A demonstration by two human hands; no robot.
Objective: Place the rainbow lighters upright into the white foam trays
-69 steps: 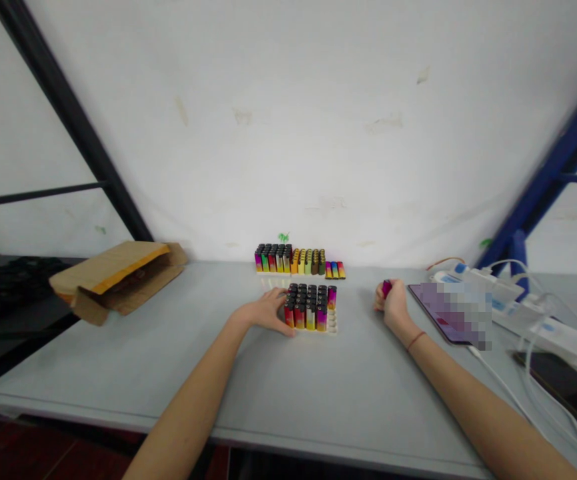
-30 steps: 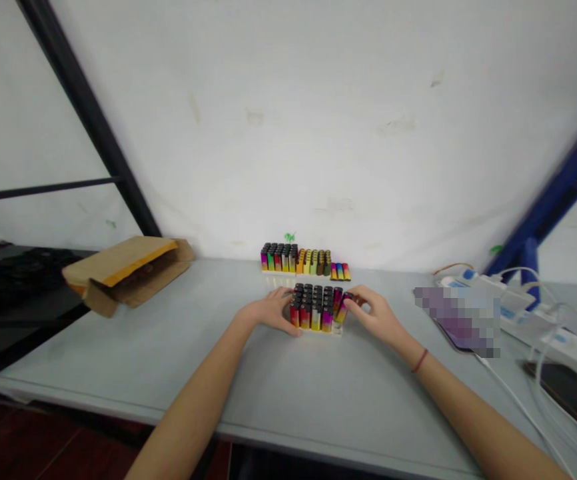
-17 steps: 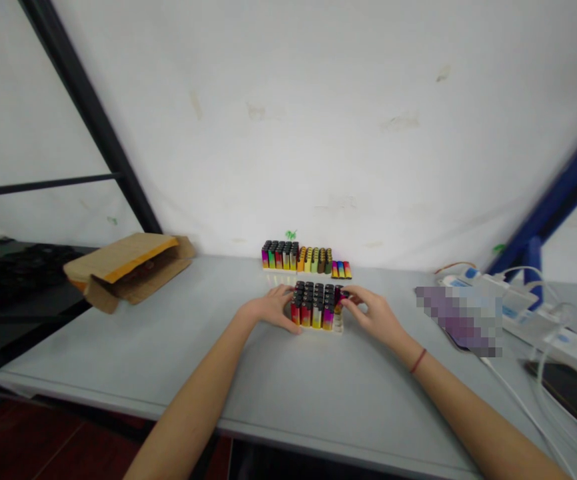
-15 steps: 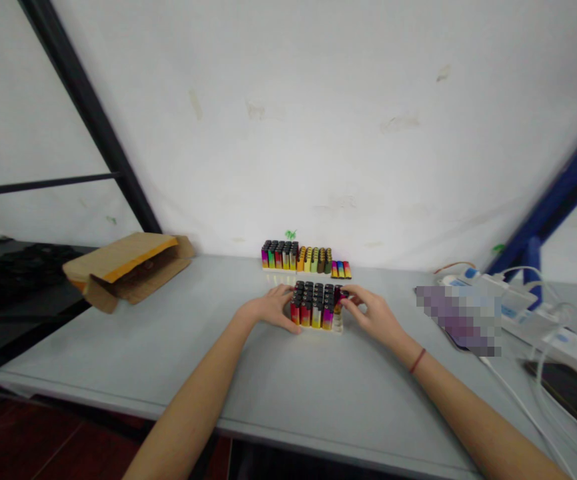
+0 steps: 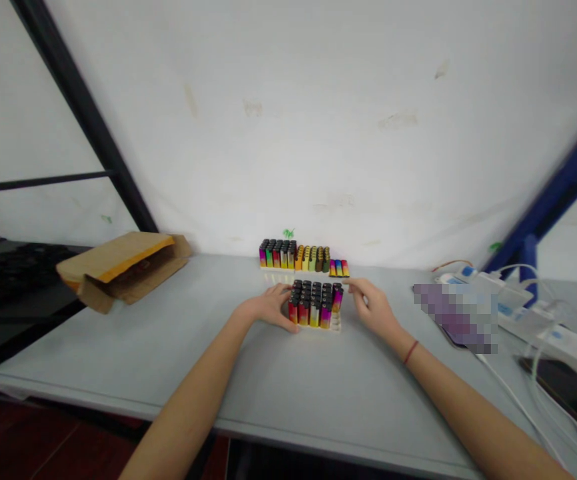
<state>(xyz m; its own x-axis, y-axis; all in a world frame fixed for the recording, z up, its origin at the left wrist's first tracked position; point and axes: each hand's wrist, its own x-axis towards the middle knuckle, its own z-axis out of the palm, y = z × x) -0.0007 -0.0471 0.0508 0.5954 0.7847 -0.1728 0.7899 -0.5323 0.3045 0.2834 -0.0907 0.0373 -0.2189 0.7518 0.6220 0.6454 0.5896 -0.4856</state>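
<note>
A white tray (image 5: 335, 327) stands on the table with several upright lighters (image 5: 314, 313), black-topped with red, yellow and purple bodies. My left hand (image 5: 267, 309) grips its left side, thumb at the front corner and fingers towards the back. At the right end, a purple lighter (image 5: 337, 300) stands in the last column, slightly tilted, with bare slots in front of it. My right hand (image 5: 376, 308) is just right of the tray, apart from that lighter, its index finger stretched towards the back and nothing visible in it.
Behind, near the wall, are a tray of black-topped lighters (image 5: 277, 255), a yellow-and-green group (image 5: 312, 259) and several lying lighters (image 5: 339, 268). An open cardboard box (image 5: 118, 263) lies left. Right are a blurred-out phone (image 5: 456, 320), power strips (image 5: 553, 337) with cables, and a dark phone (image 5: 568, 393).
My right hand has let go of the purple lighter, which now stands in the tray, and has drawn slightly right and back. My left hand keeps its place.
</note>
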